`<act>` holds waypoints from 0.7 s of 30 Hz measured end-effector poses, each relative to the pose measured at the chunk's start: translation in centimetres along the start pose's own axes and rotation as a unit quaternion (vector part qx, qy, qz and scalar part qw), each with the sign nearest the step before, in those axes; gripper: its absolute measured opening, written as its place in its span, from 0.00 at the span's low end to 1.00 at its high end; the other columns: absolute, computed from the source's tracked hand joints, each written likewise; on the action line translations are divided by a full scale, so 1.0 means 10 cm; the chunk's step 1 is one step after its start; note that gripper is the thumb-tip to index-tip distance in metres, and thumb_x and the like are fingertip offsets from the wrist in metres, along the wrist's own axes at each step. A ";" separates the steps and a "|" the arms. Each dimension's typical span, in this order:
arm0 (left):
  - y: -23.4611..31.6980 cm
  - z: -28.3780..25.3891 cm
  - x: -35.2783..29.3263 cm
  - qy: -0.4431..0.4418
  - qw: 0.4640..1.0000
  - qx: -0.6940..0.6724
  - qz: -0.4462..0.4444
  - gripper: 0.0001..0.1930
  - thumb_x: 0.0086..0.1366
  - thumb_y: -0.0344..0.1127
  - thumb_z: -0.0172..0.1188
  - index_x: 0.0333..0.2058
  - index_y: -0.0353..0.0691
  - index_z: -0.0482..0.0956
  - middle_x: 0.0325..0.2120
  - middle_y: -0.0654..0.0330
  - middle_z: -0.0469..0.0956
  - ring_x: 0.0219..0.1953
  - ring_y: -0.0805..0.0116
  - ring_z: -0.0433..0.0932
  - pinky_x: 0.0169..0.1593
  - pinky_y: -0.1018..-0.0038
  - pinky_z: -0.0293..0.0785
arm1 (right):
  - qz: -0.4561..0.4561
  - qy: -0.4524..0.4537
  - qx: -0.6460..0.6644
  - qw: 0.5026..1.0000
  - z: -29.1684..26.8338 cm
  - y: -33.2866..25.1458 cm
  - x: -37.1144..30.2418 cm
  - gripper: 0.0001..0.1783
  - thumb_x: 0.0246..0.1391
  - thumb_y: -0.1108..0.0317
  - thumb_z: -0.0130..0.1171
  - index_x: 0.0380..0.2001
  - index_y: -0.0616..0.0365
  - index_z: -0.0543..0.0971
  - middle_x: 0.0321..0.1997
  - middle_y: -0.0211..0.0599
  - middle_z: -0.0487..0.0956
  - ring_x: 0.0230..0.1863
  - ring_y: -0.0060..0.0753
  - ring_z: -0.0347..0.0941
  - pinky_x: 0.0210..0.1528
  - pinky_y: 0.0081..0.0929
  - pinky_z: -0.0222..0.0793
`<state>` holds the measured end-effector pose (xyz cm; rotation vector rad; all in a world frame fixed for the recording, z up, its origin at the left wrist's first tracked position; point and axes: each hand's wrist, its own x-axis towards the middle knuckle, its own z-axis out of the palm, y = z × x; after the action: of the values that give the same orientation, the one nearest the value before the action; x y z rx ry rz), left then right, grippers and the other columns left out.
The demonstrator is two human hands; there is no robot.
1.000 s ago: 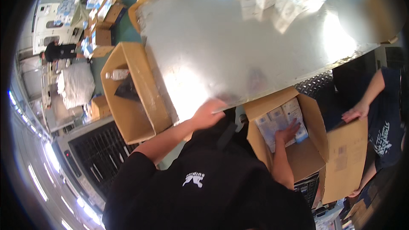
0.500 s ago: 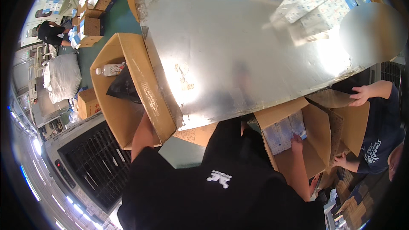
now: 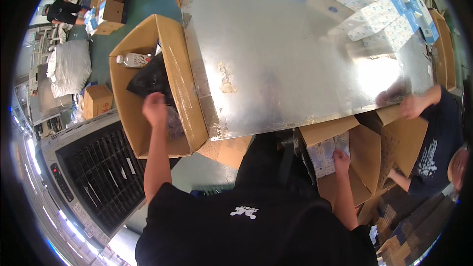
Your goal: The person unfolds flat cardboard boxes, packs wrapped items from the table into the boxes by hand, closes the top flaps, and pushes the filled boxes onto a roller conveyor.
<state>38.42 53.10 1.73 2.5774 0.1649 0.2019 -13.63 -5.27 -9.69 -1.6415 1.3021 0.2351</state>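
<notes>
My left hand is over the open carton on the left, its fingers curled in; whatever they hold, if anything, is hidden. Beside it in that carton lie a black plastic bag, a clear bottle with a white cap and some clear plastic film. My right hand is inside another open carton at the right, fingers closed against the edge of white and blue printed packs. I cannot make out what is between those fingers.
A shiny metal table fills the middle, with white and blue boxes at its far right. A co-worker's hand is at the table's right edge, over another carton. A grey air cooler stands at the left.
My left hand has risen from deep in the left carton into view. My right hand stays at the packs. The co-worker's hand has shifted slightly, and the view has moved.
</notes>
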 end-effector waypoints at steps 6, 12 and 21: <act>2.70 -0.17 -1.30 -0.266 0.820 -0.493 -0.121 0.06 0.70 0.25 0.56 0.40 0.37 0.82 0.41 0.54 0.86 0.37 0.70 0.83 0.36 0.78 0.77 | -0.382 -0.046 0.023 0.923 0.42 -2.80 -1.20 0.21 0.57 0.78 0.63 0.55 0.61 0.78 0.49 0.40 0.81 0.46 0.30 0.79 0.48 0.27 0.76; 3.87 0.40 -2.35 -0.629 0.602 -0.469 0.146 0.16 0.70 0.22 0.55 0.54 0.32 0.79 0.63 0.51 0.72 0.59 0.65 0.75 0.55 0.70 0.78 | -0.243 0.021 0.099 0.965 -0.04 -2.30 -1.44 0.07 0.54 0.72 0.67 0.35 0.64 0.83 0.30 0.45 0.81 0.32 0.42 0.79 0.36 0.33 0.75; 4.23 2.28 0.17 -0.336 0.822 -0.095 0.450 0.33 0.62 0.40 0.65 0.65 0.41 0.69 0.65 0.44 0.68 0.67 0.42 0.65 0.70 0.53 0.61 | -0.072 0.042 -0.191 0.978 -0.65 -1.93 -1.28 0.30 0.50 0.62 0.69 0.57 0.57 0.79 0.55 0.51 0.81 0.58 0.55 0.76 0.62 0.43 0.71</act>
<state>47.32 6.04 5.18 2.1582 -1.2702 -0.3507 -5.57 -3.46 12.87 -2.0814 1.2474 0.3465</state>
